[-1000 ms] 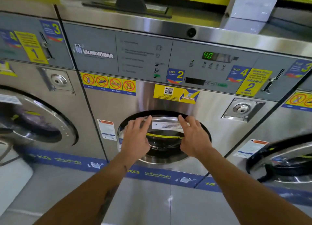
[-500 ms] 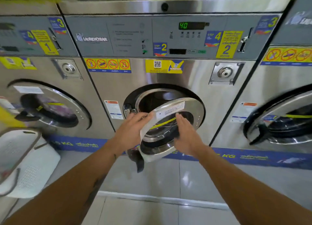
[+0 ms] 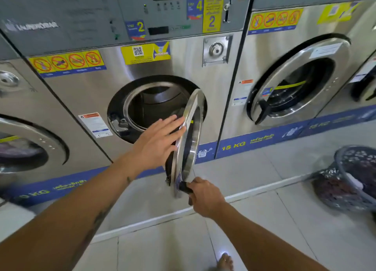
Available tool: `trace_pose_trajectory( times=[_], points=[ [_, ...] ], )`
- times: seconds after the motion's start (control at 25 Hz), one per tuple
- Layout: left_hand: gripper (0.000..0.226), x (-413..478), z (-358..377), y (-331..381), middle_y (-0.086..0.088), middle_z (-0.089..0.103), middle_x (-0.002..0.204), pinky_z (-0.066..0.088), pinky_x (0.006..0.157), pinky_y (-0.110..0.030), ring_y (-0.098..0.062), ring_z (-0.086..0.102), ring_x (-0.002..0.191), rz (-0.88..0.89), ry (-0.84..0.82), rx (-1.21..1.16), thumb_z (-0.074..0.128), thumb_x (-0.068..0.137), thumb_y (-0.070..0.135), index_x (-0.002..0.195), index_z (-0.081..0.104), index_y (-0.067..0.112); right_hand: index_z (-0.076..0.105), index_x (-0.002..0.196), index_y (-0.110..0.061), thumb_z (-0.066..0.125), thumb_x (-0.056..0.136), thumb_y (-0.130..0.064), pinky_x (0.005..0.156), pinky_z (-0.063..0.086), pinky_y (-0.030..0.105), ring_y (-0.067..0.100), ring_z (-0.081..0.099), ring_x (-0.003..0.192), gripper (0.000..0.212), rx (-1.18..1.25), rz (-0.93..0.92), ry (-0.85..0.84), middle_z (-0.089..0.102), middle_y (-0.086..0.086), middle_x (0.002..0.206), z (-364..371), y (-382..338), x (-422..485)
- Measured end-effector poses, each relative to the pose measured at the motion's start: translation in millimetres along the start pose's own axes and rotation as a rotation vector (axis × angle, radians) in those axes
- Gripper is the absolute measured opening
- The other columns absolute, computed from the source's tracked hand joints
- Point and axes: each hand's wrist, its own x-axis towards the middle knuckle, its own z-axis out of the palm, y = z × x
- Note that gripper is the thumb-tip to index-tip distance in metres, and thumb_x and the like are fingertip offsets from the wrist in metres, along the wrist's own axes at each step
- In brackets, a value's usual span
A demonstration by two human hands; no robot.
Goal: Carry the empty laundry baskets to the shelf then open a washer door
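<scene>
With the washer door (image 3: 188, 140) swung out edge-on to the camera, hinged on the rt side of the drum opening (image 3: 154, 106), the left hand (image 3: 157, 140) lies spread flat vs. its inner face, prob. to steady or push it wider. Right hand (image 3: 205, 197) is curled round the black handle (image 3: 184, 187) at the door's lower edge, guiding the swing (a laundry basket (image 3: 354, 177) sits on the floor (image 3: 264, 240) well off to the rt, not on any shelf in view).

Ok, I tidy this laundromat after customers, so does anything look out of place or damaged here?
A basket lies tipped on its side on the floor at right. Otherwise nothing looks damaged: the middle washer door stands swung open, left hand flat against it, right hand gripping its black handle.
</scene>
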Motion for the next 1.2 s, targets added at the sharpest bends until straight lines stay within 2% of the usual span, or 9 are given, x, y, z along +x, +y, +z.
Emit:
trace_pose_trajectory(
  times=[0.2, 0.32, 0.44, 0.52, 0.6, 0.68, 0.76, 0.92, 1.2],
  points=[
    [0.06, 31, 6, 45, -0.006, 0.03, 0.157, 0.018, 0.119, -0.046, -0.024, 0.018, 0.147, 0.039, -0.012, -0.008, 0.055, 0.092, 0.039, 0.144, 0.042, 0.013, 0.06, 0.111, -0.025, 0.056, 0.08, -0.016, 0.076, 0.05, 0.038, 0.026, 0.057, 0.105, 0.033, -0.155, 0.121, 0.068, 0.06, -0.004, 0.109, -11, 48, -37],
    [0.058, 64, 17, 86, -0.012, 0.031, 0.155, 0.018, 0.119, -0.044, -0.027, 0.022, 0.146, 0.048, -0.003, -0.058, 0.059, 0.089, 0.017, 0.144, 0.042, 0.008, 0.058, 0.113, -0.024, 0.055, 0.077, -0.013, 0.086, 0.051, 0.038, 0.024, 0.051, 0.117, 0.039, -0.112, 0.263, 0.069, 0.055, -0.005, 0.12, -29, 95, -57],
    [0.072, 105, 26, 115, -0.013, 0.031, 0.155, 0.019, 0.118, -0.045, -0.029, 0.025, 0.145, 0.063, 0.0, -0.099, 0.059, 0.075, -0.001, 0.144, 0.041, 0.006, 0.059, 0.116, -0.018, 0.053, 0.076, -0.017, 0.095, 0.048, 0.039, 0.028, 0.053, 0.119, 0.04, 0.148, 0.356, 0.076, 0.051, 0.002, 0.13, -60, 145, -63],
    [0.074, 134, 31, 128, -0.011, 0.03, 0.156, 0.017, 0.119, -0.045, -0.027, 0.021, 0.146, 0.066, -0.022, -0.067, 0.058, 0.074, 0.005, 0.146, 0.039, 0.009, 0.063, 0.11, -0.017, 0.058, 0.079, -0.027, 0.087, 0.048, 0.036, 0.029, 0.059, 0.107, 0.033, 0.315, 0.385, 0.077, 0.056, 0.005, 0.117, -86, 173, -59],
    [0.079, 164, 37, 140, -0.007, 0.023, 0.159, 0.01, 0.12, -0.043, -0.023, 0.013, 0.148, 0.042, -0.066, -0.023, 0.059, 0.074, 0.011, 0.149, 0.031, 0.014, 0.065, 0.099, -0.019, 0.056, 0.081, -0.022, 0.07, 0.045, 0.03, 0.028, 0.062, 0.095, 0.02, 0.47, 0.457, 0.143, 0.063, 0.003, 0.099, -108, 199, -53],
    [0.091, 194, 44, 152, -0.004, 0.016, 0.161, 0.002, 0.119, -0.04, -0.02, 0.006, 0.149, 0.016, -0.111, 0.033, 0.068, 0.072, 0.017, 0.151, 0.023, 0.017, 0.067, 0.097, -0.023, 0.051, 0.083, -0.016, 0.06, 0.041, 0.024, 0.024, 0.062, 0.087, 0.022, 0.587, 0.52, 0.252, 0.067, 0.0, 0.088, -125, 223, -47],
    [0.098, 219, 50, 160, -0.004, 0.014, 0.161, -0.001, 0.117, -0.038, -0.021, 0.005, 0.149, -0.011, -0.125, 0.071, 0.073, 0.068, 0.021, 0.151, 0.02, 0.017, 0.068, 0.108, -0.023, 0.049, 0.087, -0.013, 0.066, 0.043, 0.025, 0.024, 0.063, 0.09, 0.03, 0.624, 0.537, 0.325, 0.07, 0.002, 0.096, -140, 243, -40],
    [0.098, 259, 66, 173, -0.004, 0.008, 0.162, 0.001, 0.117, -0.037, -0.02, 0.002, 0.149, -0.077, -0.146, 0.098, 0.067, 0.069, 0.016, 0.152, 0.015, 0.017, 0.058, 0.121, -0.015, 0.054, 0.088, -0.013, 0.089, 0.049, 0.038, 0.034, 0.061, 0.106, 0.034, 0.681, 0.564, 0.307, 0.067, 0.012, 0.113, -168, 279, -14],
    [0.104, 274, 68, 177, 0.004, -0.008, 0.162, 0.001, 0.116, -0.039, -0.015, -0.008, 0.148, -0.147, -0.232, 0.024, 0.063, 0.071, 0.014, 0.153, 0.001, 0.024, 0.059, 0.112, -0.013, 0.053, 0.082, -0.014, 0.085, 0.047, 0.034, 0.034, 0.059, 0.104, 0.03, 0.615, 0.542, 0.218, 0.066, 0.011, 0.111, -194, 299, -5]
  ],
)
